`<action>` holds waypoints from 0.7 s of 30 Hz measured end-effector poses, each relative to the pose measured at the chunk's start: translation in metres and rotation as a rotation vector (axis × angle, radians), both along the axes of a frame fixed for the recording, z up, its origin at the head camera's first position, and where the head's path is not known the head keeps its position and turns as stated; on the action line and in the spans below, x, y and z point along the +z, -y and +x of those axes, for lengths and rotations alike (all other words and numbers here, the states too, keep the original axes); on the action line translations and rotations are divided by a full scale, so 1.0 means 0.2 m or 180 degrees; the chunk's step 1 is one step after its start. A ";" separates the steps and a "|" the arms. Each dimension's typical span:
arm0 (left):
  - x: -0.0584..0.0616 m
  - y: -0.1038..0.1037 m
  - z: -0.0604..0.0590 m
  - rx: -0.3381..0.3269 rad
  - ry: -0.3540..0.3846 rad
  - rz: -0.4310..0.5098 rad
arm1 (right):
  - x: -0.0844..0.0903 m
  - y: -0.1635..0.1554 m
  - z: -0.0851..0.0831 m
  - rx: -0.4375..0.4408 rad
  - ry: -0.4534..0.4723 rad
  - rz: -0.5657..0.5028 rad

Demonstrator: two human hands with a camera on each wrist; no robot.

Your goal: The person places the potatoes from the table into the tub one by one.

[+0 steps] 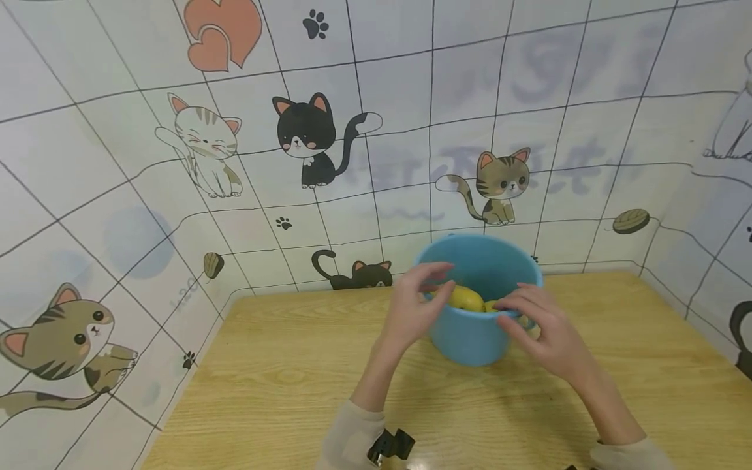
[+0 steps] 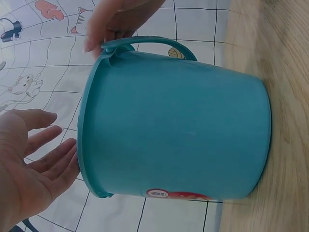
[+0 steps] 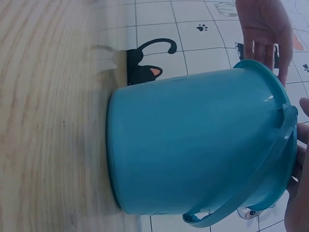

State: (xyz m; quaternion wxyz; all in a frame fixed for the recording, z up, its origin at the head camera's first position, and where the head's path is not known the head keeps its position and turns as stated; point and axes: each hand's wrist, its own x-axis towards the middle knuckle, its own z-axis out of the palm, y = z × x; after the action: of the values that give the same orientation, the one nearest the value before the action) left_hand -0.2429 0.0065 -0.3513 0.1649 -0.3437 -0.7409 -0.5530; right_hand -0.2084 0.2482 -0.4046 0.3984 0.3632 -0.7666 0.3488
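A light blue bucket (image 1: 470, 336) stands upright on the wooden table, its handle (image 2: 159, 41) folded down against the side. Inside, near the front rim, lie yellow fruit (image 1: 467, 299); their kind is hard to tell. My left hand (image 1: 414, 307) is at the bucket's left rim, fingers loosely bent and thumb apart, gripping nothing visible. Over on the right rim is my right hand (image 1: 546, 333), its fingers reaching over the edge above the fruit and its thumb outside. The right hand's fingertips are partly hidden in the right wrist view.
The wooden tabletop (image 1: 282, 378) carries the bucket near its back edge. Behind and at both sides rise walls (image 1: 399, 163) covered with a cat-and-grid print. A black strapped device (image 1: 390, 445) sits at the left sleeve.
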 end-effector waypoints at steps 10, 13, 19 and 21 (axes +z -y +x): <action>-0.01 0.07 -0.01 0.0194 -0.0226 -0.0162 | 0.06 0.01 0.02 -0.0330 0.0236 0.0245; -0.01 0.10 0.00 0.0297 -0.0210 -0.0274 | 0.07 0.01 0.02 -0.0460 0.0351 0.0366; -0.01 0.15 0.01 0.0541 -0.0241 -0.0809 | 0.09 0.01 0.01 -0.0636 0.0414 0.0611; -0.01 0.16 0.02 0.0621 -0.0257 -0.0996 | 0.10 0.01 0.02 -0.0690 0.0486 0.0712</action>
State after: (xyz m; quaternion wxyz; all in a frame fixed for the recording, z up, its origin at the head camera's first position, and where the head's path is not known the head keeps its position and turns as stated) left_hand -0.2383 -0.0263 -0.3536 0.1919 -0.3136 -0.8405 -0.3981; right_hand -0.2053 0.2464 -0.3843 0.3314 0.2929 -0.8634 0.2429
